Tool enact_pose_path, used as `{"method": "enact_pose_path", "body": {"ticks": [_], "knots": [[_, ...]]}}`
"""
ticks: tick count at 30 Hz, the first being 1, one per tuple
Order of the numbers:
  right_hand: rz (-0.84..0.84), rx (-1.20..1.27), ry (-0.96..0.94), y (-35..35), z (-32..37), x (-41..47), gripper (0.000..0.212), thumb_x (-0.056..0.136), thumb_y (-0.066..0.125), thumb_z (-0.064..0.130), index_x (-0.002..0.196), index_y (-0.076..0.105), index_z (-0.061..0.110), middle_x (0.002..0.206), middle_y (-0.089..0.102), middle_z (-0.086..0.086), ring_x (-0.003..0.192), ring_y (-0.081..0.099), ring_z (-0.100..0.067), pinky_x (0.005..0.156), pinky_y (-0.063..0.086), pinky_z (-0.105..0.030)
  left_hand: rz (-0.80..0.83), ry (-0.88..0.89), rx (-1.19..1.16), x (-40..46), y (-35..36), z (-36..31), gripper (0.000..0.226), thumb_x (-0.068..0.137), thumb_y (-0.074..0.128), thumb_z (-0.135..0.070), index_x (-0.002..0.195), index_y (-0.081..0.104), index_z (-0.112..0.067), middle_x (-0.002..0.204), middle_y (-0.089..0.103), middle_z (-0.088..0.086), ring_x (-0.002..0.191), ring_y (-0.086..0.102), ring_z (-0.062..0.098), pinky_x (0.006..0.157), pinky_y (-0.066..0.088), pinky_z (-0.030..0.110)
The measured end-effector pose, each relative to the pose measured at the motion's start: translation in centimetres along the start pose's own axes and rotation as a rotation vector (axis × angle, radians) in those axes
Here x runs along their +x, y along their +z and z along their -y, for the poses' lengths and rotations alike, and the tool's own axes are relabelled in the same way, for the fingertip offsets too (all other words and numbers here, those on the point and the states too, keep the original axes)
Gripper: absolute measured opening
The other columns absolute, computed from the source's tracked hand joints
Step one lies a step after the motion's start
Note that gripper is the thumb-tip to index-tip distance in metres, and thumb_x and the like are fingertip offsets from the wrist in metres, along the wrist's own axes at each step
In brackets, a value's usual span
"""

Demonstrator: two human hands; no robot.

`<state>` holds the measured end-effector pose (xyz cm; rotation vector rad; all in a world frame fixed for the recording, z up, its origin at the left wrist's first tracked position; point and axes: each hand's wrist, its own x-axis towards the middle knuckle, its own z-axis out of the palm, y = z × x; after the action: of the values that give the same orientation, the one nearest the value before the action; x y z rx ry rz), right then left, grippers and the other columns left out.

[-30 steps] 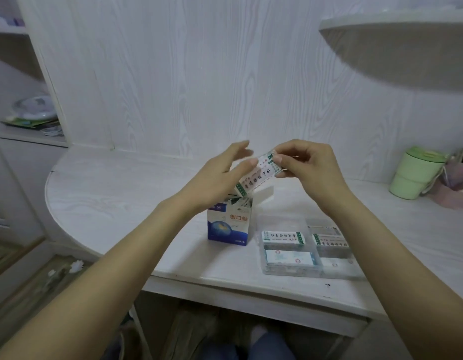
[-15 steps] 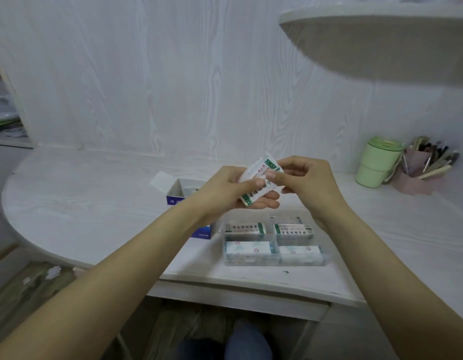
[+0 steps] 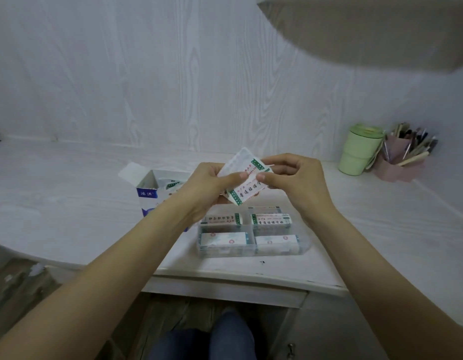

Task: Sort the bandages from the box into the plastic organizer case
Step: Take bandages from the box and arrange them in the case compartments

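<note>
Since half a second ago: bandages fanned wider between my hands, one wrapper now standing up behind the printed one; view swung slightly right.

Item 1, lower centre of frame: plastic organizer case [image 3: 304, 249], clear, four compartments, each holding a stack of wrapped bandages, on the tabletop [image 3: 69, 211] near its front edge.

Item 2, centre: bandages [image 3: 247, 192], a few white wrappers with green end bands, held above the case. My left hand [image 3: 209, 188] pinches them, thumb on top, fingers curled beneath. My right hand [image 3: 292, 180] pinches the same wrappers at their right side, thumb and forefinger closed on the paper.

Item 3, left of centre: box [image 3: 147, 194], blue and white, flap open, more bandages showing inside.

Item 4, upper right: green cup [image 3: 360, 152], lidded; pink holder [image 3: 396, 162] with pens just beside it.
</note>
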<state>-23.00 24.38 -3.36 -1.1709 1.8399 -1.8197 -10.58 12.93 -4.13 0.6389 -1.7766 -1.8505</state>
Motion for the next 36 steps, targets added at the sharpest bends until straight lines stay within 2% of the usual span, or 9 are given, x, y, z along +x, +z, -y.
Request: {"method": "enact_pose_path", "body": {"ticks": [7, 14, 16, 18, 20, 22, 28, 32, 36], "knots": [[-0.018, -0.003, 0.022, -0.5, -1.1, 0.4, 0.035, 0.069, 0.079, -0.004, 0.095, 0.071, 0.017, 0.094, 0.072, -0.002, 0.086, 0.069, -0.008, 0.073, 0.056, -0.020, -0.092, -0.001, 0.055, 0.6, 0.2, 0.0, 0.012, 0.080, 0.071, -0.009, 0.092, 0.068, -0.007, 0.087, 0.073, 0.012, 0.075, 0.071, 0.021, 0.068, 0.060, 0.031], [-0.076, -0.034, 0.032, -1.0, -1.9, 0.8, 0.023, 0.069, 0.081, 0.004, 0.084, 0.072, 0.019, 0.088, 0.072, -0.001, 0.088, 0.069, -0.012, 0.080, 0.055, -0.026, -0.080, 0.030, 0.132, 1.1, 1.1, 0.2, 0.008, 0.079, 0.073, -0.008, 0.085, 0.068, -0.009, 0.078, 0.072, 0.004, 0.065, 0.070, 0.013, 0.065, 0.059, 0.028], [-0.130, -0.063, 0.067, -1.5, -2.2, 1.1, 0.015, 0.071, 0.080, 0.007, 0.079, 0.073, 0.017, 0.086, 0.073, -0.004, 0.085, 0.070, -0.015, 0.074, 0.055, -0.026, -0.097, 0.065, 0.147, 1.2, 1.3, 0.3, 0.006, 0.081, 0.071, -0.007, 0.082, 0.067, -0.010, 0.074, 0.071, 0.000, 0.061, 0.069, 0.009, 0.061, 0.058, 0.024], [-0.179, -0.069, 0.129, -2.3, -2.6, 1.5, 0.008, 0.076, 0.077, 0.007, 0.078, 0.071, 0.013, 0.083, 0.072, -0.010, 0.072, 0.072, -0.018, 0.055, 0.052, -0.019, -0.147, 0.109, 0.159, 1.4, 1.4, 0.4, 0.008, 0.082, 0.070, -0.007, 0.080, 0.066, -0.013, 0.075, 0.069, -0.003, 0.061, 0.068, 0.007, 0.059, 0.058, 0.023], [-0.225, -0.126, 0.159, -3.2, -3.1, 2.0, 0.007, 0.079, 0.074, 0.008, 0.077, 0.069, 0.013, 0.080, 0.072, -0.010, 0.059, 0.070, -0.016, 0.042, 0.041, -0.014, -0.209, 0.148, 0.197, 1.7, 1.3, 0.6, 0.008, 0.083, 0.071, -0.010, 0.083, 0.066, -0.016, 0.082, 0.070, 0.000, 0.072, 0.070, 0.012, 0.066, 0.059, 0.029], [-0.247, -0.160, 0.175, -3.8, -3.9, 2.4, 0.010, 0.080, 0.073, 0.006, 0.075, 0.068, 0.013, 0.080, 0.071, -0.014, 0.053, 0.069, -0.014, 0.041, 0.041, -0.014, -0.255, 0.171, 0.234, 2.0, 1.2, 0.7, 0.007, 0.082, 0.072, -0.013, 0.086, 0.068, -0.017, 0.090, 0.072, 0.005, 0.084, 0.070, 0.022, 0.077, 0.058, 0.041], [-0.110, -0.314, 0.220, -2.4, -6.4, 3.1, 0.007, 0.080, 0.070, -0.003, 0.077, 0.066, 0.002, 0.086, 0.065, -0.023, 0.046, 0.065, -0.013, 0.045, 0.049, -0.012, -0.261, 0.154, 0.231, 2.0, 1.5, 0.8, 0.010, 0.081, 0.073, -0.014, 0.084, 0.067, -0.021, 0.095, 0.072, 0.008, 0.087, 0.070, 0.025, 0.080, 0.057, 0.047], [-0.071, -0.477, 0.127, -1.0, -7.1, 3.6, 0.004, 0.084, 0.066, -0.002, 0.084, 0.066, 0.002, 0.089, 0.058, -0.015, 0.064, 0.065, -0.022, 0.047, 0.050, -0.011, -0.264, 0.151, 0.286, 2.0, 1.7, 1.0, 0.009, 0.081, 0.073, -0.016, 0.080, 0.066, -0.021, 0.093, 0.072, 0.008, 0.087, 0.069, 0.026, 0.079, 0.057, 0.048], [0.016, -0.699, 0.091, -0.3, -7.5, 3.9, 0.004, 0.084, 0.069, 0.008, 0.088, 0.068, 0.007, 0.089, 0.061, -0.007, 0.073, 0.060, -0.018, 0.060, 0.048, -0.022, -0.262, 0.149, 0.356, 2.0, 1.9, 1.2, 0.010, 0.079, 0.075, -0.021, 0.083, 0.066, -0.020, 0.092, 0.071, 0.009, 0.086, 0.068, 0.028, 0.078, 0.056, 0.051]]}}
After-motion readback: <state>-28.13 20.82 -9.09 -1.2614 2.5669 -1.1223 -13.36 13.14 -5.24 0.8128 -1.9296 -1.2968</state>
